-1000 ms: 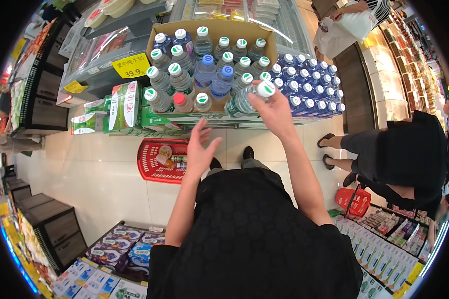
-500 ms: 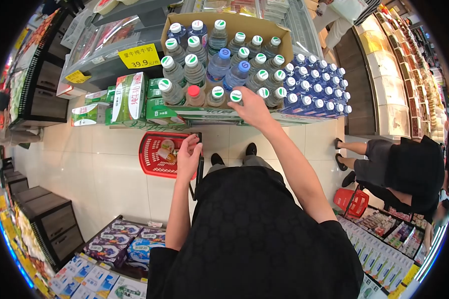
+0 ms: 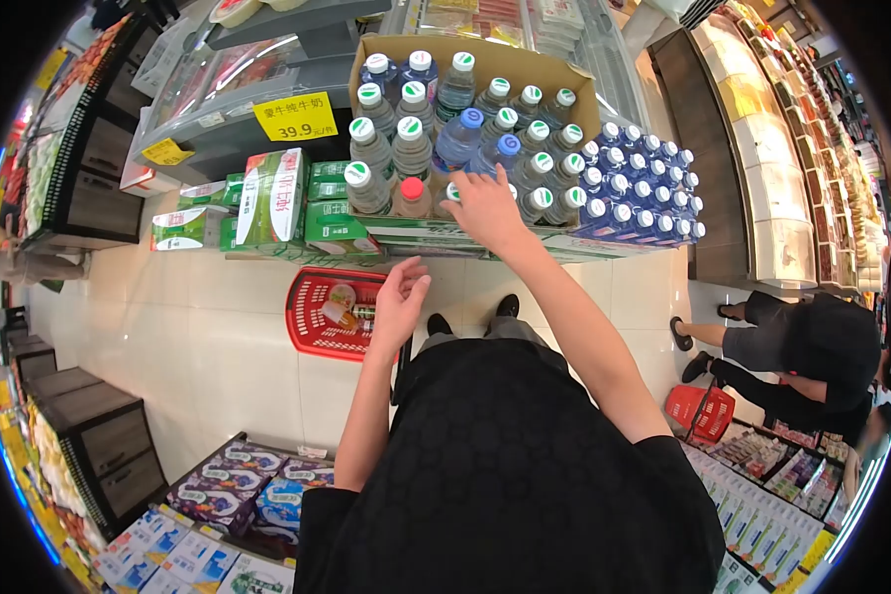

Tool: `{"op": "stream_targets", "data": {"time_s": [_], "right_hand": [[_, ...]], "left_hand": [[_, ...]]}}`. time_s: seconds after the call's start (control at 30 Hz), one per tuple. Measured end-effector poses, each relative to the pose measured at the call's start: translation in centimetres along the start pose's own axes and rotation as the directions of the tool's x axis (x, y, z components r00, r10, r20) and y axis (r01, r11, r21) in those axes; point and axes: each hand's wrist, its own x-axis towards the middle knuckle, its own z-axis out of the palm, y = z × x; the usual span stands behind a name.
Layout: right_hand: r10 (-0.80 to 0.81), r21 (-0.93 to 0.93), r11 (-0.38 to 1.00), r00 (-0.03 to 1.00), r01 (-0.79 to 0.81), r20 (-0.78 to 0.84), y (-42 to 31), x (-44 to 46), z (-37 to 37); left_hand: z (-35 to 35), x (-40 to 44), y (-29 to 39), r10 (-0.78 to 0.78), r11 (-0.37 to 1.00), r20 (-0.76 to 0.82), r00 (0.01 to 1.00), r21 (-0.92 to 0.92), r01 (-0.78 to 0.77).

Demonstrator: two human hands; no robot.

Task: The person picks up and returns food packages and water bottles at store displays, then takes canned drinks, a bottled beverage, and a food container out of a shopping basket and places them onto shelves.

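Observation:
My right hand (image 3: pixel 489 213) is over the front row of an open cardboard carton (image 3: pixel 436 230) of drink bottles. Its fingers are spread, with thumb and fingertips around a white-capped bottle (image 3: pixel 452 192); whether they touch it is unclear. The hand covers part of the front row. Just left of it stands a red-capped bottle (image 3: pixel 413 198), and behind it are two blue-capped bottles (image 3: pixel 458 142). My left hand (image 3: pixel 400 297) is loosely open, fingers bent and apart, beside a red shopping basket (image 3: pixel 312 342). The basket's black handle runs by my left wrist, partly hidden.
Blue bottles with white caps (image 3: pixel 643 188) stand packed right of the carton. Green-and-white milk boxes (image 3: pixel 272 198) and a yellow price sign (image 3: pixel 295 118) are to the left. Two people stand at the right near another red basket (image 3: pixel 700 412). Stacked cartons (image 3: pixel 230 485) lie behind me.
My right hand has shifted left along the front row, leaving the cap it held for the neighbouring one. My left hand's fingers have loosened. The view has shifted slightly.

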Motion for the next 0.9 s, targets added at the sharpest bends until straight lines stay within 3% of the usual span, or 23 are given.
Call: {"op": "stream_targets", "data": {"time_s": [0.03,0.1,0.17,0.2,0.27,0.3,0.37,0.43,0.5,0.53,0.57,0.73,0.8,0.83,0.9], "right_hand": [[0.000,-0.008,1.000,0.999,0.000,0.039,0.1,0.0,0.3],[-0.015,0.036,0.999,0.999,0.016,-0.048,0.7,-0.6,-0.7],[0.147,0.271,0.956,0.985,-0.117,-0.094,0.5,-1.7,-4.9],[0.142,0.269,0.956,0.986,-0.113,-0.089,0.3,-2.2,-7.3],[0.392,0.571,0.761,0.919,-0.308,-0.027,0.3,-3.2,-11.2],[0.401,0.569,0.760,0.916,-0.314,-0.030,1.1,-3.8,-11.7],[0.493,0.828,0.473,0.869,-0.301,0.034,2.4,-4.7,-12.7],[0.494,0.894,0.392,0.869,-0.216,-0.007,2.8,-5.3,-12.4],[0.547,0.969,0.155,0.834,-0.193,0.079,2.8,-5.9,-12.3],[0.552,0.978,0.107,0.829,-0.181,0.093,2.8,-6.0,-12.2],[0.559,0.978,0.101,0.824,-0.180,0.094,2.8,-6.1,-12.1],[0.569,0.959,0.108,0.808,-0.261,0.156,3.2,-6.2,-11.8],[0.541,0.950,0.119,0.821,-0.290,0.182,3.1,-6.1,-11.7],[0.542,0.950,0.115,0.820,-0.291,0.186,3.0,-6.1,-11.8],[0.534,0.918,0.213,0.827,-0.336,0.179,2.9,-6.0,-11.9]], "left_hand": [[0.2,-0.3,0.3,0.002,1.000,-0.007,1.000,0.000,-0.002],[0.4,-0.5,1.1,-0.030,0.999,0.015,0.999,0.026,0.029],[0.5,-0.5,0.2,-0.019,0.999,0.026,0.999,-0.026,0.020],[0.7,-0.6,0.7,-0.040,0.996,0.048,0.998,-0.075,0.043],[0.9,-0.6,1.9,-0.061,0.990,0.079,0.995,-0.119,0.070],[1.2,-0.4,2.7,-0.086,0.971,0.120,0.989,-0.212,0.111],[1.9,0.2,4.5,-0.099,0.943,0.174,0.980,-0.297,0.149],[2.5,0.5,6.3,-0.044,0.853,0.207,0.977,-0.501,0.145],[2.9,0.6,8.5,-0.035,0.827,0.252,0.967,-0.536,0.169],[3.1,0.6,9.3,0.044,0.840,0.270,0.962,-0.531,0.111],[3.2,0.4,10.0,0.122,0.849,0.289,0.949,-0.525,0.051],[3.7,1.1,9.7,0.087,0.934,0.203,0.975,-0.358,-0.009],[3.3,1.3,9.7,-0.122,0.913,0.309,0.943,-0.339,0.228],[3.3,1.3,9.7,-0.126,0.913,0.308,0.943,-0.336,0.231],[3.2,1.2,9.6,-0.213,0.829,0.511,0.833,-0.356,0.431]]}}
